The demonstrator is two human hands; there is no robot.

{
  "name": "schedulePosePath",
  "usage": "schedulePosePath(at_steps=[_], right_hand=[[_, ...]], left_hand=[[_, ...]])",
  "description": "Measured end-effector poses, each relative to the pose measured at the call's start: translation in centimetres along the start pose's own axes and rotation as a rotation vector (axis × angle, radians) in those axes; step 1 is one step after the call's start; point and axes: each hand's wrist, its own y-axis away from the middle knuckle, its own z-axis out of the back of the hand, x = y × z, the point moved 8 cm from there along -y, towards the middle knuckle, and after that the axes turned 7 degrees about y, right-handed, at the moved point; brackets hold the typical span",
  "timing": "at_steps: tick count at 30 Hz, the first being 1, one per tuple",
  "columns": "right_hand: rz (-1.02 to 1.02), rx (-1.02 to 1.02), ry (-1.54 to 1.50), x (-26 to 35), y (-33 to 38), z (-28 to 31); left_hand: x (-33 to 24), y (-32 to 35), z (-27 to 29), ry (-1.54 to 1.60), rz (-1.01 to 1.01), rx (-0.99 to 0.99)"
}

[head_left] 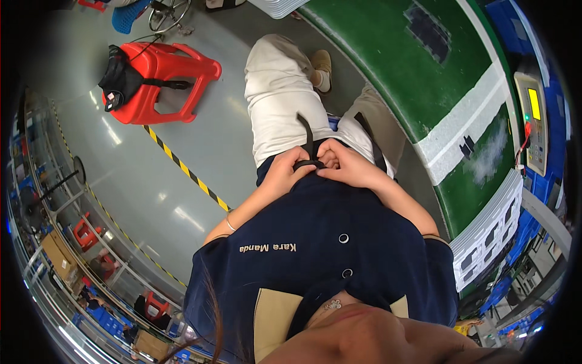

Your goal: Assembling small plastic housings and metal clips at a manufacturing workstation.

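Note:
Both my hands are together at my waist, over the hem of a dark blue shirt. Between them runs a narrow black strap [307, 134], with one loose end lying across my light trousers [276, 91]. My left hand [284, 171] pinches a loop of this strap between thumb and fingers. My right hand [347, 164] is closed on the strap from the other side, thumb and fingertips nearly meeting the left ones. Part of the strap is hidden behind my fingers. Another dark strap [370, 136] hangs by my right thigh.
A green-topped table [388, 60] curves along my right, holding a device with a yellow screen [533, 104] and stacked white trays [485, 242]. At front left, a red stool [163, 79] carries a black bag [115, 79]. Black-yellow tape [182, 164] marks the floor.

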Motion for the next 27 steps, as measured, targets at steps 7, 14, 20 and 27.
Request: schedulePosePath(at_steps=[7,14,20,27], right_hand=[[0.009,0.020,0.095,0.6,1.6,0.0],[0.071,-0.286,0.220,1.1,5.5,3.1],[-0.156,-0.564,0.209,-3.4,11.8,6.1],[-0.018,-0.381,0.344,-2.3,12.0,3.6]], left_hand=[[-1.8,2.3,0.4,-0.147,-0.472,-0.264],[-1.1,1.5,0.7,-0.112,-0.407,-0.249],[1.4,-0.1,0.5,-0.193,0.007,-0.091],[-7.3,-4.3,-5.6,-0.664,-0.735,0.374]])
